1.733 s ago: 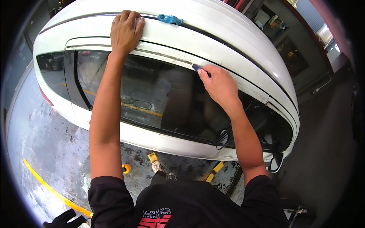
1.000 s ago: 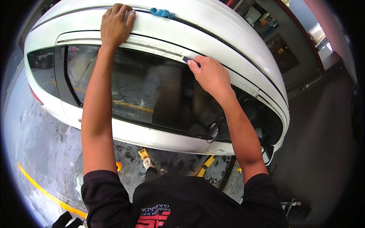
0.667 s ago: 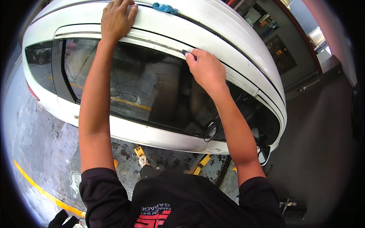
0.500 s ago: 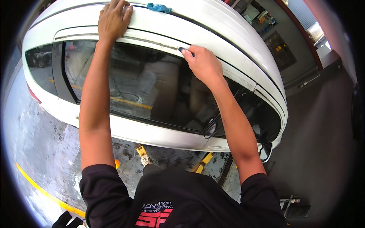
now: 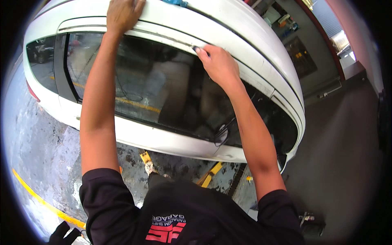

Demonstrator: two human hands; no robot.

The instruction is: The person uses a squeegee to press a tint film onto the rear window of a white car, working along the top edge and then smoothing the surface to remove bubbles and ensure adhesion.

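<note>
At the top edge, my left hand [image 5: 123, 15] rests open on the roof of the white car [image 5: 220, 29], its fingertips cut off by the frame. A blue cloth-like bundle [image 5: 174, 2] lies just to its right. My right hand [image 5: 219, 63] is closed on a small dark flat tool [image 5: 196, 49], held against the pale, scuffed trim strip [image 5: 167, 41] above the dark side window [image 5: 155, 81]. Its fingers hide most of the tool.
Yellow metal pieces [image 5: 211, 173] lie by my feet beneath the car. A yellow line [image 5: 34, 194] crosses the stained floor [image 5: 49, 147]. A black cable [image 5: 220, 141] hangs by the front door. At right are a grey wall [image 5: 304, 92] and a dark doorway area [image 5: 339, 155].
My right hand and the tool have shifted left and upward in the picture along the trim. The car and my left hand also appear higher and further left as the view has moved.
</note>
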